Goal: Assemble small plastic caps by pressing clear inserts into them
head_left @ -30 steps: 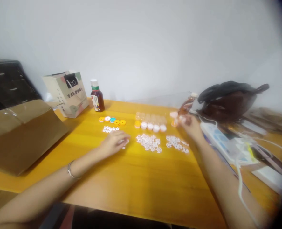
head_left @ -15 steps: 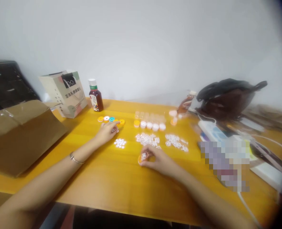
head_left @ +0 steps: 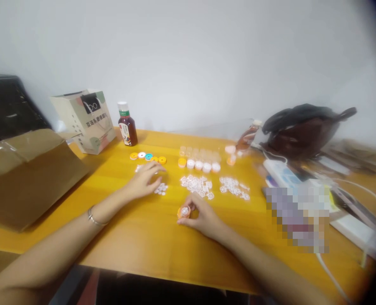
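My right hand [head_left: 203, 216] grips a small orange round case [head_left: 179, 213] between thumb and fingers, just above or on the table. White bits show in its top. My left hand [head_left: 145, 180] hovers over small white pieces, fingers spread and thumb apart; nothing is visible in it. Part of a white cluster [head_left: 139, 167] peeks out behind its fingers, and small white discs [head_left: 161, 189] lie by its thumb. Beyond it is a row of coloured round caps [head_left: 149, 156], yellow, white and blue. Piles of white openwork pieces [head_left: 194, 185] lie beyond my right hand.
White and orange round cases [head_left: 199, 165] stand in a row before clear cups [head_left: 195, 153]. A dark sauce bottle [head_left: 128, 129] and paper bag [head_left: 95, 123] are back left, a cardboard box [head_left: 32, 178] nearer. At right lie a power strip [head_left: 281, 173], cables and a dark bag [head_left: 302, 131].
My left hand has drawn slightly nearer from the coloured caps and its fingers have spread. My right hand has shifted a little left with the orange case.
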A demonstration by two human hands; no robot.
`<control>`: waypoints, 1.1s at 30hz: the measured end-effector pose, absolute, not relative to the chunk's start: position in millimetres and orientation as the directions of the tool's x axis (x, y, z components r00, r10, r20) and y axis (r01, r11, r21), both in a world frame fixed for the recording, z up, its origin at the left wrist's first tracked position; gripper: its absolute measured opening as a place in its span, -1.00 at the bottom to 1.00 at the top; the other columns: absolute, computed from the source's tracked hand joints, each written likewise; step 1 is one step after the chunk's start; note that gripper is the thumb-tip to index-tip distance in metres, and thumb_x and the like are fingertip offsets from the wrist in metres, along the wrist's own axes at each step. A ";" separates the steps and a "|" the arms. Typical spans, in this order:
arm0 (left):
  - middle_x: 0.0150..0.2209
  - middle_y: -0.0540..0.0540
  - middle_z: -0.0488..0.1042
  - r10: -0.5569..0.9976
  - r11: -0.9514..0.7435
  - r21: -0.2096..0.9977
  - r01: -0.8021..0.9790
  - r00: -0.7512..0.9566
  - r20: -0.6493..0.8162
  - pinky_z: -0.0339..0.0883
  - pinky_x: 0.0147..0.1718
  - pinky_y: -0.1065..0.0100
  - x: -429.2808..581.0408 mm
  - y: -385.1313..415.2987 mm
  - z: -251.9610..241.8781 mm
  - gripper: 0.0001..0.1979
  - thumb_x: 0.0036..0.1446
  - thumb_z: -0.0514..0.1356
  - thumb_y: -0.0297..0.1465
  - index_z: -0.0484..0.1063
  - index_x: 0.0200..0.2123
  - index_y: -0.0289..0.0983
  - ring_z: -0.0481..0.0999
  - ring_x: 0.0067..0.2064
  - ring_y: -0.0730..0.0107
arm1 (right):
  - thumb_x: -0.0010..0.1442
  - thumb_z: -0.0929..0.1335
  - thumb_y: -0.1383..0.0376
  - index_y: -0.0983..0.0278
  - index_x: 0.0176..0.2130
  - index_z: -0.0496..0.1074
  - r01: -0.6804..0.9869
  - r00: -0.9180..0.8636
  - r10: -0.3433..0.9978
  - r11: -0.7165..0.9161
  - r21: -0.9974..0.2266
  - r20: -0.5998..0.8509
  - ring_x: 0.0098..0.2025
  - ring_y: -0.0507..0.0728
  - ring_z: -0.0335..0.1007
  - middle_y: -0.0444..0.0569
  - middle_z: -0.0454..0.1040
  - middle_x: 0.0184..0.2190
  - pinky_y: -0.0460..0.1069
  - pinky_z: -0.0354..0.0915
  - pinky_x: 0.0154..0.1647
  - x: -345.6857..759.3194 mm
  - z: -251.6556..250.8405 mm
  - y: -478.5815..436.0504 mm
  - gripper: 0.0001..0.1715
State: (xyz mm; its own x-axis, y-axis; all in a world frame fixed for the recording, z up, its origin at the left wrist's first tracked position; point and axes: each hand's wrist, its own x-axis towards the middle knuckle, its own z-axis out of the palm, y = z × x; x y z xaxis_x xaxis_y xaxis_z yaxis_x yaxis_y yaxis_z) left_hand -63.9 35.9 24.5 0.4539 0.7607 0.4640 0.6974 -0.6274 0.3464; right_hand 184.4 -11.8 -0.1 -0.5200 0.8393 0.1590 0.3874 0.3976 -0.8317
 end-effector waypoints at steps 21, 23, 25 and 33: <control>-0.51 0.07 0.27 0.853 -0.501 0.589 0.634 0.477 0.213 0.02 -0.50 0.46 7.4 -12.6 -10.7 -0.68 -0.22 0.29 -0.33 0.15 -0.51 -0.26 0.24 -0.46 0.46 | -0.14 0.45 0.09 0.20 -0.38 0.06 0.451 -0.413 0.889 0.389 -0.803 0.198 -0.52 -0.02 0.09 -0.26 0.16 -0.54 -0.12 0.07 -0.53 180.1 -6.6 -11.8 -0.46; -0.52 0.08 0.26 0.868 -0.479 0.599 0.642 0.448 0.214 0.00 -0.52 0.46 9.6 -13.2 -12.3 -0.69 -0.23 0.29 -0.34 0.15 -0.52 -0.26 0.23 -0.48 0.47 | -0.11 0.43 0.06 0.21 -0.47 0.06 0.547 -0.402 0.884 0.441 -0.712 0.239 -0.54 -0.02 0.05 -0.25 0.13 -0.58 -0.12 0.01 -0.55 180.2 -5.8 -11.6 -0.50; -0.51 0.06 0.30 0.870 -0.479 0.599 0.642 0.438 0.227 0.04 -0.50 0.44 10.9 -14.0 -12.4 -0.69 -0.21 0.28 -0.31 0.17 -0.52 -0.26 0.26 -0.46 0.44 | -0.07 0.39 0.05 0.22 -0.56 0.04 0.625 -0.417 0.869 0.487 -0.611 0.266 -0.58 -0.03 0.00 -0.24 0.11 -0.64 -0.11 -0.07 -0.57 179.8 -4.7 -11.5 -0.51; -0.45 0.01 0.40 0.852 -0.490 0.657 0.574 0.473 0.222 0.19 -0.40 0.41 11.7 -15.3 -10.4 -0.72 -0.16 0.29 -0.30 0.22 -0.50 -0.28 0.36 -0.41 0.40 | 0.05 0.30 0.10 0.23 -0.61 0.05 0.689 -0.491 0.829 0.558 -0.463 0.268 -0.61 -0.01 0.03 -0.21 0.12 -0.69 -0.09 -0.09 -0.56 177.3 -0.8 -14.6 -0.58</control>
